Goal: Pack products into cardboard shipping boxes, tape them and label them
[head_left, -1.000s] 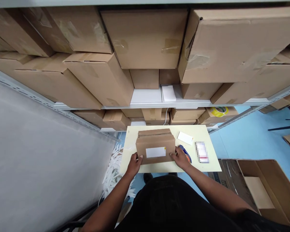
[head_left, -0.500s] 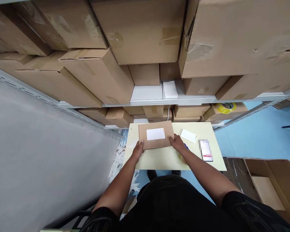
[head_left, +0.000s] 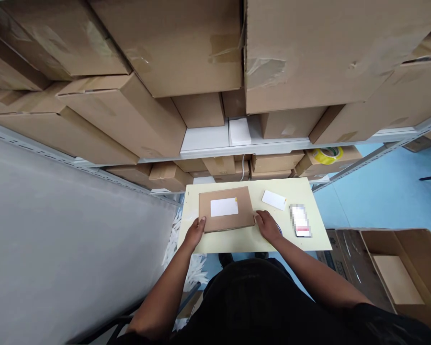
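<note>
At table [head_left: 233,243], steady carton [head_left: 226,223] level, label [head_left: 224,207] up, with left fingers [head_left: 202,223] clamping near-left corner, right fingers [head_left: 260,216] half-curled beside right edge; can't tell if touching.

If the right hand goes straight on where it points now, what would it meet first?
The right hand would probably meet the right side of the labelled cardboard box first; they look very close, and whether they touch is unclear.

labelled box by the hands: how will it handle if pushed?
The box is probably fairly stiff: cardboard, edges straight. Unlikely to roll, given its flat top and square corners. Weight's a guess: contents are hidden.
</note>
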Tool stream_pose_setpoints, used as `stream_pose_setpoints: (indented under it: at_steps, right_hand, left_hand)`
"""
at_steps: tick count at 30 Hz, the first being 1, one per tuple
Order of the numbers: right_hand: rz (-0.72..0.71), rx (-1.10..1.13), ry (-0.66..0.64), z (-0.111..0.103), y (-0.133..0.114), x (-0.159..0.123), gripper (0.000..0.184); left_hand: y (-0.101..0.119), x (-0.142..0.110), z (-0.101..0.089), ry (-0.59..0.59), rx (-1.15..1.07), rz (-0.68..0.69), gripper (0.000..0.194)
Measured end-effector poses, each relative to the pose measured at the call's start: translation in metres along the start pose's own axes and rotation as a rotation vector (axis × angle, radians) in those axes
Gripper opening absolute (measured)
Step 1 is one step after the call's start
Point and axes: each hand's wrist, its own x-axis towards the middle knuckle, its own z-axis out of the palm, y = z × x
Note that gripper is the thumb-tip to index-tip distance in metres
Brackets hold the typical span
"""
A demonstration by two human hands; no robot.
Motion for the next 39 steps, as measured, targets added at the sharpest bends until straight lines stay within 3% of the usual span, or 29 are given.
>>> stream_pose_setpoints:
  at_steps: [3,4,6,10,15,20,24,27,34,39]
  right_hand:
    - [0.033,-0.237,0.163,-0.009,0.044,-0.016,0.046]
    - [0.093,-0.299,0.156,-0.01,0.058,-0.018,0.05]
    - [0.223,-0.328,0.021,-0.009,0.079,-0.017,0.051]
    - [0.34,-0.239,-0.203,-0.003,0.095,0.001,0.04]
    - [0.245,-0.22,-0.197,-0.011,0.098,0.006,0.028]
    - [0.107,-0.154,-0.035,-0.027,0.084,-0.022,0.037]
    - [-0.162,-0.027,0.26,-0.026,0.054,-0.05,0.048]
    - [-0.259,-0.021,0.4,-0.018,0.025,-0.069,0.054]
    - [-0.186,0.021,0.554,0.01,-0.019,-0.112,0.056]
    - [-0.222,0.024,0.62,0.017,-0.015,-0.13,0.054]
  left_hand:
    - [0.011,-0.015,-0.004,0.209,0.087,0.166,0.057]
    - [0.015,-0.023,-0.005,0.261,0.11,0.204,0.055]
    - [0.027,-0.041,-0.004,0.305,0.159,0.275,0.05]
    - [0.062,-0.077,0.005,0.285,0.296,0.492,0.037]
    - [0.108,-0.107,0.026,0.13,0.334,0.628,0.03]
    - [0.139,-0.107,0.05,-0.149,0.233,0.611,0.032]
    - [0.165,-0.088,0.07,-0.416,-0.022,0.332,0.044]
    - [0.178,-0.078,0.077,-0.553,-0.122,0.158,0.046]
    - [0.161,-0.073,0.074,-0.699,-0.155,0.152,0.017]
    - [0.148,-0.066,0.091,-0.628,0.051,0.19,0.01]
